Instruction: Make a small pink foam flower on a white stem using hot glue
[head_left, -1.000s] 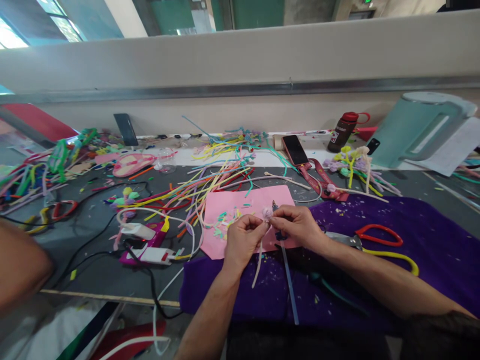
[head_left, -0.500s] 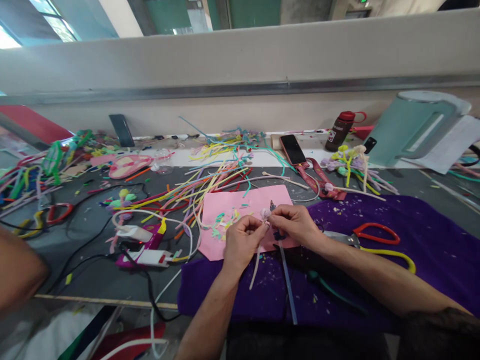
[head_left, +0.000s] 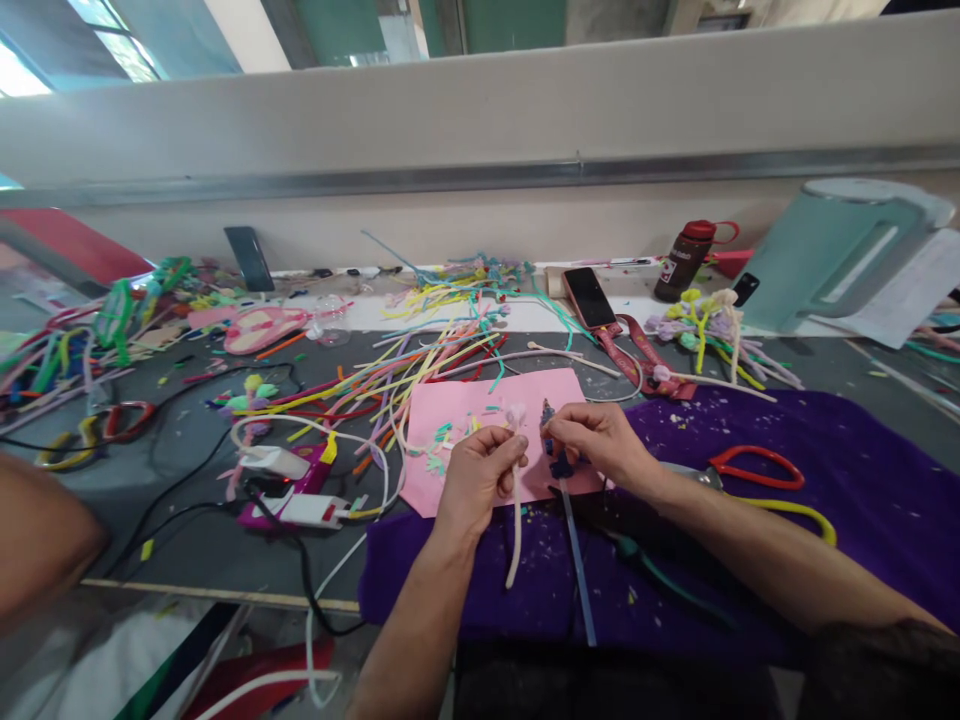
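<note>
My left hand (head_left: 484, 468) pinches a pipe-cleaner flower by its pale stem (head_left: 517, 535), over the pink sheet (head_left: 427, 398). The small pale lilac head (head_left: 515, 413) stands above my thumb, and the stem hangs down over the purple cloth. My right hand (head_left: 596, 440) is closed at the fingertips, just right of the flower and apart from it. Whatever is in those fingertips, if anything, is too small to name. Beside and partly behind them lies a dark blue glue gun (head_left: 559, 466) with a long translucent glue stick (head_left: 579, 575) trailing toward me.
Red-and-yellow-handled cutters (head_left: 720, 475) and green-handled pliers (head_left: 660, 575) lie on the purple cloth (head_left: 862, 470). Many loose pipe cleaners (head_left: 420, 370) spread behind the sheet. A power strip (head_left: 300, 490) with cables sits left. A phone (head_left: 589, 297), bottle (head_left: 686, 260) and kettle (head_left: 817, 255) stand behind. Another person's arm (head_left: 45, 530) shows at left.
My right hand has drawn away from the flower, slightly to the right. My left hand still holds the flower, now more upright, with its head uncovered.
</note>
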